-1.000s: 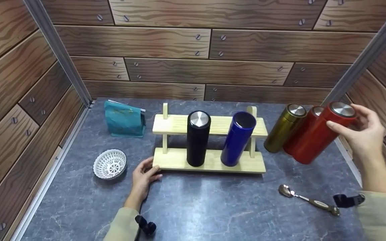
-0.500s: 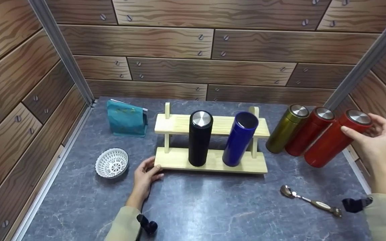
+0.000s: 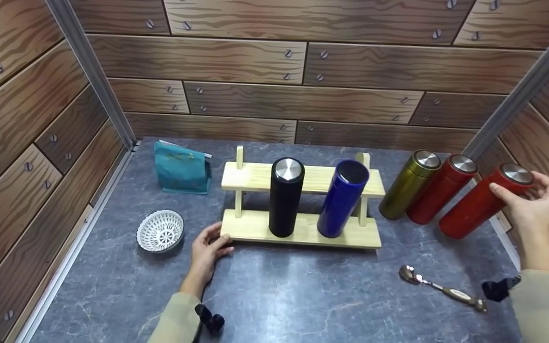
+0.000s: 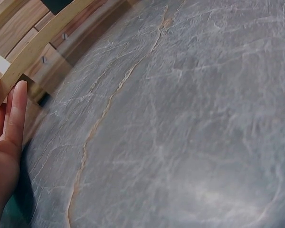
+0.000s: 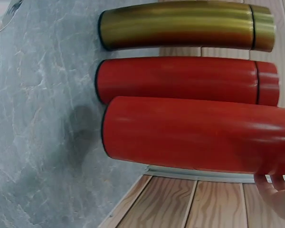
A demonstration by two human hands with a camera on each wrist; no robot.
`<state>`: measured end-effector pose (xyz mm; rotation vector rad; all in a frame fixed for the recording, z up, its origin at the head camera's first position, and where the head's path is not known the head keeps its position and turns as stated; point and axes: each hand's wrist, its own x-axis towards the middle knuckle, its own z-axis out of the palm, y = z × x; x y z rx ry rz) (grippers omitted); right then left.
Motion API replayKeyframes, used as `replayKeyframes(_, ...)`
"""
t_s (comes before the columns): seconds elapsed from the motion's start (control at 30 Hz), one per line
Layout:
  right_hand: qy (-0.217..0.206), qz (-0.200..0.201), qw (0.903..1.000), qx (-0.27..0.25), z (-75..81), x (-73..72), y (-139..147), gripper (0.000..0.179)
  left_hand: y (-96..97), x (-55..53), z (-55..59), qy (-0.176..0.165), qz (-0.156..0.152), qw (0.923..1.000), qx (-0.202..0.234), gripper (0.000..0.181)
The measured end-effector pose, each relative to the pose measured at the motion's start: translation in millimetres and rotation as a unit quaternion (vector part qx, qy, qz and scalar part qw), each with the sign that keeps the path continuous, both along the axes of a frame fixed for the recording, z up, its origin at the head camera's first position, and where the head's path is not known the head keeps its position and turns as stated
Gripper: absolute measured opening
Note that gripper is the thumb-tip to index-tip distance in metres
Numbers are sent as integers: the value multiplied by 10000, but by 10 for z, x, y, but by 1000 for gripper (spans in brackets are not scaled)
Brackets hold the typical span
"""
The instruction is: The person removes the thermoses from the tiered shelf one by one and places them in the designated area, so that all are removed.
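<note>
In the head view, my right hand (image 3: 536,207) grips a red thermos flask (image 3: 478,205) near its steel-topped lid. I cannot tell whether its base touches the table. Just left of it stand a second red flask (image 3: 439,193) and an olive-gold flask (image 3: 407,188), also seen in the right wrist view. My left hand (image 3: 204,252) pinches the left end of a two-tier wooden rack (image 3: 250,226), thumb on top of the lower shelf and fingers at its edge. On that shelf stand a black flask (image 3: 284,205) and a blue flask (image 3: 339,205), both upright.
A teal bag (image 3: 182,169) stands at the back left, with a white openwork bowl (image 3: 160,231) in front of it. A double-ended spoon (image 3: 441,288) lies at the front right. Plank-patterned walls (image 3: 236,59) enclose the grey table (image 3: 293,295) at the back and sides.
My right hand has moved the held red flask rightward and slightly nearer, opening a gap to the other red flask it overlapped. The left hand keeps its hold on the rack.
</note>
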<state>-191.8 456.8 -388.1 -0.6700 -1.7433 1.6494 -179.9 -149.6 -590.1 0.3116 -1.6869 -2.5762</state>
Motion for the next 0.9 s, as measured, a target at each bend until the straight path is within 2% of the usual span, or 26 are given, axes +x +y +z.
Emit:
replayKeyframes(0.13, -33, -80, 9998, -153, -68, -53, 25, 75, -2, 0, -6, 49, 45, 10000, -37, 51)
replayKeyframes(0.37, 190, -81, 9971, -729, -144, -134, -4, 85, 3, -5, -22, 52, 115, 9999, 6, 50)
replayKeyframes(0.67, 1, -213, 9988, -448, -247, -251, 28, 79, -7, -5, -24, -57, 67, 10000, 31, 52)
replayKeyframes(0.9, 17, -232, 9976, -648, -319, -319, 50, 79, -11, -2, -2, -52, 65, 10000, 40, 52)
